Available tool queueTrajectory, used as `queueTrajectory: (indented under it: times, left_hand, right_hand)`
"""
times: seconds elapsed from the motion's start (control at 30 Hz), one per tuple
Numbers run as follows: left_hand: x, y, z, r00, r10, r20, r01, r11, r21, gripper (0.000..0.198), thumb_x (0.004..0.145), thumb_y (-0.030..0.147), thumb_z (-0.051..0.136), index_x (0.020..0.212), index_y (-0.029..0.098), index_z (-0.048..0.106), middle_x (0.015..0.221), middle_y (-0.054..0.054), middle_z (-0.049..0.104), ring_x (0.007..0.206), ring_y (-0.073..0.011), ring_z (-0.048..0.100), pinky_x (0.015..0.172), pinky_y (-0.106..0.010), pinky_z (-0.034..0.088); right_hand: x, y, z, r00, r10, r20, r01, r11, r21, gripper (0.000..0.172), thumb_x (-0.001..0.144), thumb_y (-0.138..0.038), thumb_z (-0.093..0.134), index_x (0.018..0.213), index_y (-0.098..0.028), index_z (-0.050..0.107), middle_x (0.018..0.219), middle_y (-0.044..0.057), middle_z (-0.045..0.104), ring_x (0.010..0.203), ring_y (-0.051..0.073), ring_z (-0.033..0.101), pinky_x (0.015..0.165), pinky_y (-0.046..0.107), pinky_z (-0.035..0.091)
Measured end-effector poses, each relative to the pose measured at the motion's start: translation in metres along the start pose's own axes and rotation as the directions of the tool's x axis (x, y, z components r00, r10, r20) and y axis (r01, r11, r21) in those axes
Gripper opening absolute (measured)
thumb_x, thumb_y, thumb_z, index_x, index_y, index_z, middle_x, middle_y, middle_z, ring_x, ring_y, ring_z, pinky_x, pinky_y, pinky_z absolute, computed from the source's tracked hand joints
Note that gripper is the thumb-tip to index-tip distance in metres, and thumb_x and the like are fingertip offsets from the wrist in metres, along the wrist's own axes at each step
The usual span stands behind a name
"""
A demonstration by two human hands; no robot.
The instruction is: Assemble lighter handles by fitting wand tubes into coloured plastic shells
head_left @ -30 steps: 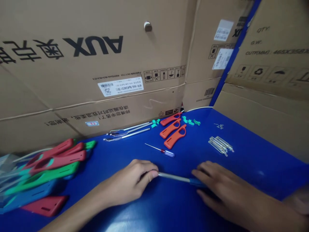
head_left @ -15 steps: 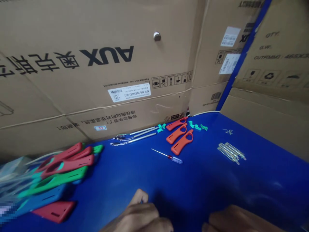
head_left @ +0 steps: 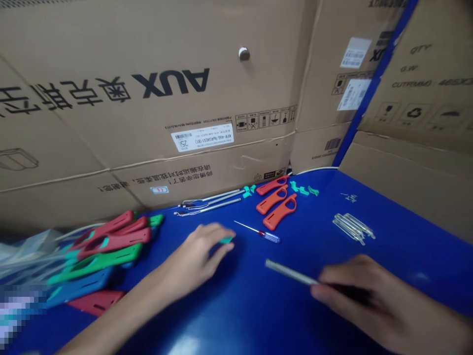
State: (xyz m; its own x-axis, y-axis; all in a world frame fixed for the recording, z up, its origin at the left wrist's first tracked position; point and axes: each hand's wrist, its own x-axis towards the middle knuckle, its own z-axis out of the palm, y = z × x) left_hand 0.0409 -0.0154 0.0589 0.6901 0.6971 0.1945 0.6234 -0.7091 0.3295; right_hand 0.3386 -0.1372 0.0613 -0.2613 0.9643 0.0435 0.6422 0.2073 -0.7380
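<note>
A small green plastic piece (head_left: 226, 240) is pinched between the thumb and fingers of my left hand (head_left: 203, 251), over the blue tabletop. My right hand (head_left: 364, 296) is closed round a slim metal tube (head_left: 290, 272), whose far end points up and left. Just beyond my left hand lies a screwdriver (head_left: 269, 236) with a clear handle and a red collar. Several orange handle shells (head_left: 280, 212) rest behind it. Metal tubes with thin wires (head_left: 219, 207) lie along the box, with small green pieces (head_left: 247, 192) beside them.
Red, green and blue lighter-shaped bodies (head_left: 114, 261) are heaped at the left. Clear flat strips (head_left: 354, 228) lie at the right, with tiny light bits (head_left: 349, 198) behind. More green pieces (head_left: 303, 190) sit near the corner. Cardboard boxes (head_left: 207, 29) wall the back and right side.
Both hands have come up from the bottom edge into fuller view. My left hand now shows a green piece, and my right hand a metal tube. The view has shifted slightly.
</note>
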Motion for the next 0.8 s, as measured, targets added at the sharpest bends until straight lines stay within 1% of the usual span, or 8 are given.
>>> queueTrajectory:
  times: [0.07,0.17,0.23,0.33,0.5,0.6,0.7,0.8]
  left_hand:
    - [0.046,-0.003,0.018,1.000,0.000,-0.028,0.000,1.000,0.015,0.017,0.092,0.022,0.058,0.108,0.020,0.065,0.107,-0.004,0.069,0.101,-0.0176,0.064,0.093,-0.033,0.050]
    - [0.106,-0.013,0.039,0.994,-0.065,-0.085,0.072,0.995,0.076,0.023,0.092,0.029,0.060,0.111,0.016,0.062,0.116,-0.008,0.063,0.107,-0.0231,0.061,0.091,-0.045,0.050]
    - [0.133,-0.021,0.048,0.989,-0.112,-0.100,0.122,0.987,0.108,0.030,0.093,0.032,0.059,0.118,0.016,0.058,0.121,-0.009,0.060,0.105,-0.0237,0.061,0.088,-0.046,0.052]
    - [0.154,-0.033,0.058,0.984,-0.152,-0.096,0.162,0.981,0.108,0.032,0.093,0.032,0.059,0.120,0.016,0.057,0.122,-0.009,0.059,0.104,-0.0235,0.061,0.087,-0.045,0.053]
    - [0.151,-0.043,0.059,0.983,-0.162,-0.082,0.162,0.987,-0.015,0.032,0.092,0.032,0.059,0.120,0.016,0.057,0.122,-0.009,0.059,0.104,-0.0236,0.061,0.087,-0.045,0.053]
    - [0.133,-0.035,0.047,0.978,-0.180,-0.106,0.161,0.973,-0.166,0.030,0.092,0.032,0.059,0.118,0.016,0.058,0.121,-0.009,0.060,0.104,-0.0236,0.061,0.088,-0.046,0.052]
    - [0.103,-0.012,0.033,0.969,-0.215,-0.122,0.156,0.915,-0.373,0.025,0.094,0.035,0.055,0.105,0.014,0.062,0.110,-0.008,0.063,0.104,-0.0232,0.060,0.090,-0.045,0.048]
    - [0.068,0.020,0.027,0.982,-0.189,-0.006,0.146,0.780,-0.608,0.037,0.093,0.046,0.049,0.083,0.014,0.065,0.082,-0.004,0.065,0.086,-0.0204,0.061,0.082,-0.036,0.049]
  right_hand:
    - [0.019,-0.007,0.004,0.995,0.046,0.089,-0.049,0.998,0.028,0.042,0.092,-0.046,0.050,0.060,-0.020,0.047,0.054,-0.005,0.034,0.049,0.010,0.033,0.045,0.024,0.025]
    - [0.041,-0.013,0.008,0.987,0.092,0.135,-0.107,0.988,0.111,0.047,0.095,-0.050,0.042,0.060,-0.019,0.037,0.058,-0.006,0.028,0.052,0.009,0.028,0.047,0.023,0.023]
    - [0.048,-0.015,0.007,0.985,0.104,0.140,-0.128,0.978,0.168,0.047,0.095,-0.051,0.042,0.061,-0.019,0.037,0.057,-0.006,0.028,0.052,0.008,0.028,0.047,0.023,0.023]
    - [0.049,-0.013,0.001,0.982,0.131,0.135,-0.159,0.962,0.221,0.045,0.094,-0.052,0.043,0.063,-0.020,0.041,0.051,-0.008,0.031,0.046,0.007,0.029,0.044,0.022,0.023]
    - [0.046,-0.007,-0.016,0.981,0.187,0.059,-0.196,0.935,0.295,0.046,0.091,-0.059,0.047,0.068,-0.019,0.049,0.044,-0.007,0.040,0.038,0.006,0.036,0.041,0.021,0.027]
    - [0.056,-0.007,-0.018,0.970,0.243,-0.018,-0.206,0.857,0.472,0.045,0.087,-0.060,0.053,0.069,-0.018,0.052,0.046,-0.007,0.044,0.035,0.007,0.040,0.037,0.021,0.029]
    - [0.077,-0.013,-0.009,0.948,0.311,-0.069,-0.143,0.608,0.781,0.040,0.081,-0.055,0.065,0.071,-0.019,0.052,0.049,-0.008,0.042,0.036,0.006,0.035,0.035,0.019,0.027]
    - [0.101,-0.022,0.012,0.920,0.386,-0.069,-0.053,0.297,0.953,0.037,0.077,-0.049,0.071,0.071,-0.019,0.050,0.050,-0.008,0.039,0.041,0.007,0.034,0.036,0.018,0.028]
